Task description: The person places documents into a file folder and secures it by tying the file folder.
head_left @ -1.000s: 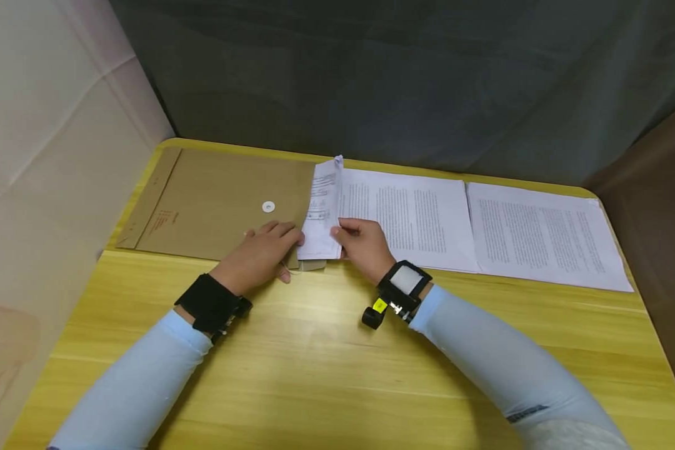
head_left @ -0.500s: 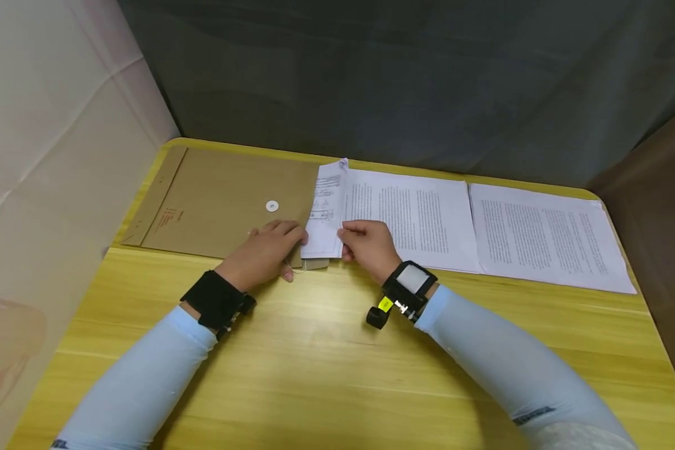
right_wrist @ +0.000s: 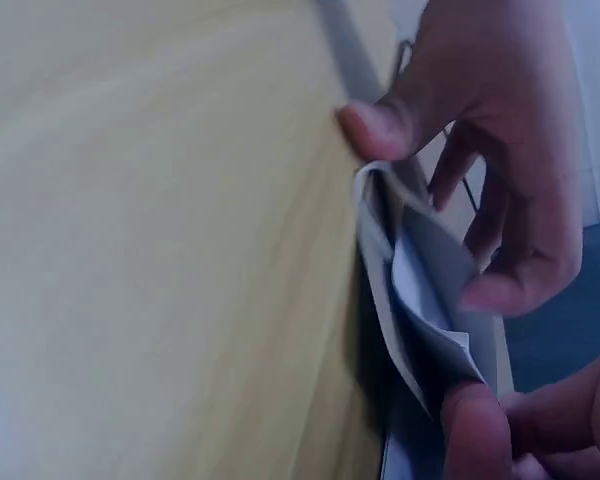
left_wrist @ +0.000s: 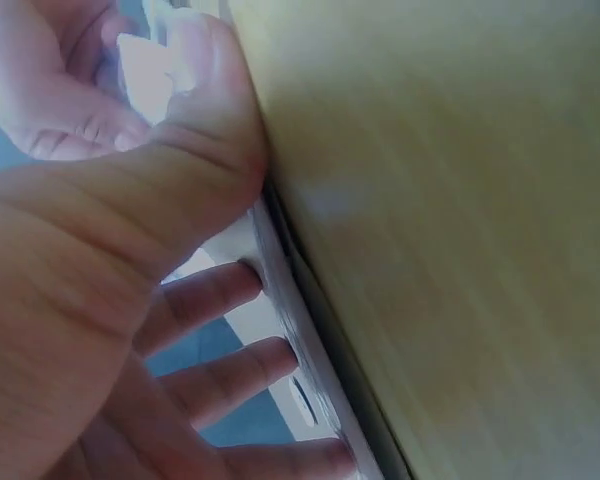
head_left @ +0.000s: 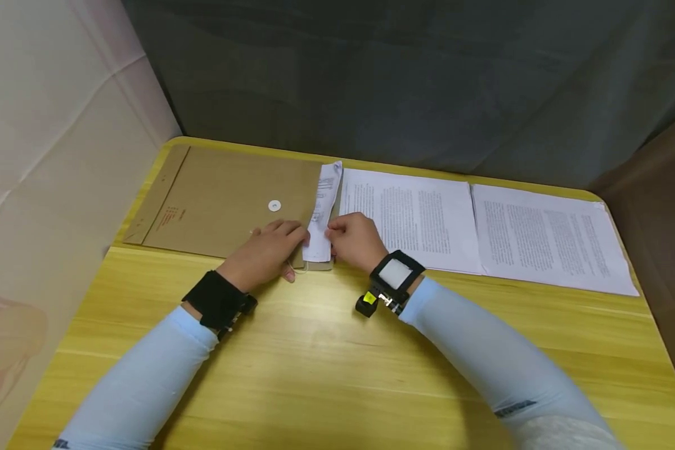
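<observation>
A brown envelope (head_left: 225, 194) with a white button clasp (head_left: 274, 205) lies at the table's back left, its mouth facing right. A stack of white printed papers (head_left: 322, 209) sticks out of that mouth, bowed upward. My left hand (head_left: 284, 244) pinches the envelope's near right corner, fingers on top and thumb below. My right hand (head_left: 337, 236) pinches the papers' near edge just right of it. In the right wrist view the papers (right_wrist: 420, 290) curl between the flaps, with the left hand's fingers (right_wrist: 480, 150) above.
Two printed sheets lie flat side by side along the back edge: one (head_left: 410, 215) beside the right hand, another (head_left: 551, 234) further right. The yellow wooden table (head_left: 315, 362) stretches toward me. Fabric walls enclose the left and back.
The right hand has moved left, pushing the papers deeper into the envelope, so a narrower strip shows. The left hand has stayed on the envelope's corner.
</observation>
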